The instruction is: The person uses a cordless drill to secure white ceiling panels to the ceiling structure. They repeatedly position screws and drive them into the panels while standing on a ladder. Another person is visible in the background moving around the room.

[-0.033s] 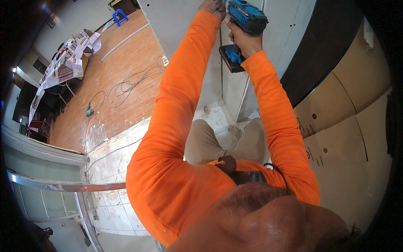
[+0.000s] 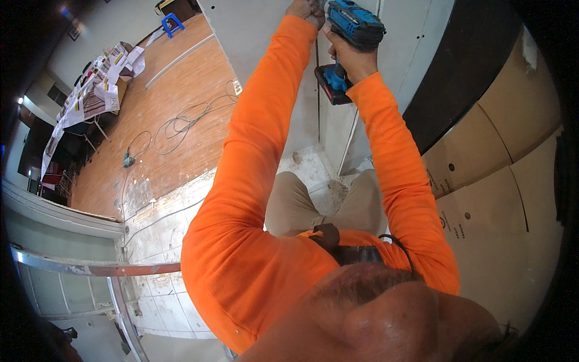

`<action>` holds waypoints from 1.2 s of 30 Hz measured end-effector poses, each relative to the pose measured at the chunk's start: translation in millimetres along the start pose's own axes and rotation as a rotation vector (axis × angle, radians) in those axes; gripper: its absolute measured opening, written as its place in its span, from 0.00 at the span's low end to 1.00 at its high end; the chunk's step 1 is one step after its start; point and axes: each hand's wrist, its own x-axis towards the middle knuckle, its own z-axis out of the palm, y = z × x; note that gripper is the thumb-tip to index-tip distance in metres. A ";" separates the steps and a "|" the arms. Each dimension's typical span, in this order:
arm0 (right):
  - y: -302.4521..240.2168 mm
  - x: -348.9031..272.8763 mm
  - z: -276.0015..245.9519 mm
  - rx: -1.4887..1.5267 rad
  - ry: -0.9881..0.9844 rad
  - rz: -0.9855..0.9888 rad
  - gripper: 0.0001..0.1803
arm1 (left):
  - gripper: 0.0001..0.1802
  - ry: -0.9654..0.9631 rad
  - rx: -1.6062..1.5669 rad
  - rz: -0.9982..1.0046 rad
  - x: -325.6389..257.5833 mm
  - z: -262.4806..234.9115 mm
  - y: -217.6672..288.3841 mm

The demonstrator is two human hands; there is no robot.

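Observation:
My right hand (image 2: 357, 60) is wrapped round the grip of a blue and black cordless drill (image 2: 356, 25). The drill's battery base (image 2: 335, 84) hangs below the wrist, and its front end points up and left. Right beside that front end is my left hand (image 2: 307, 11), its fingers bent and pressed together at the top edge. Whatever they pinch is too small or cut off to make out. Both hands are up against pale wall panels (image 2: 265, 36), close to a vertical corner joint. The drill's tip and its contact with the panel are hidden.
Large brown cardboard sheets (image 2: 482, 208) stand at the right beside a dark upright panel (image 2: 467, 72). A metal frame (image 2: 90, 268) is at the lower left. A grey cable (image 2: 181, 123) and a green corded tool (image 2: 128, 160) lie on the wood floor. Farther off are a paper-covered table (image 2: 90, 99) and blue stool (image 2: 172, 24).

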 end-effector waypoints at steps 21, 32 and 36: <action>18.1 15.6 6.9 -0.367 0.056 -0.276 0.10 | 0.14 0.028 0.083 -0.027 -17.9 14.6 20.5; 14.8 15.7 4.8 -0.449 0.090 -0.305 0.12 | 0.25 0.785 0.926 1.284 -142.0 -63.5 129.9; 12.4 16.9 14.7 -0.505 0.012 -0.311 0.18 | 0.33 0.804 0.834 0.884 -130.9 -138.1 187.1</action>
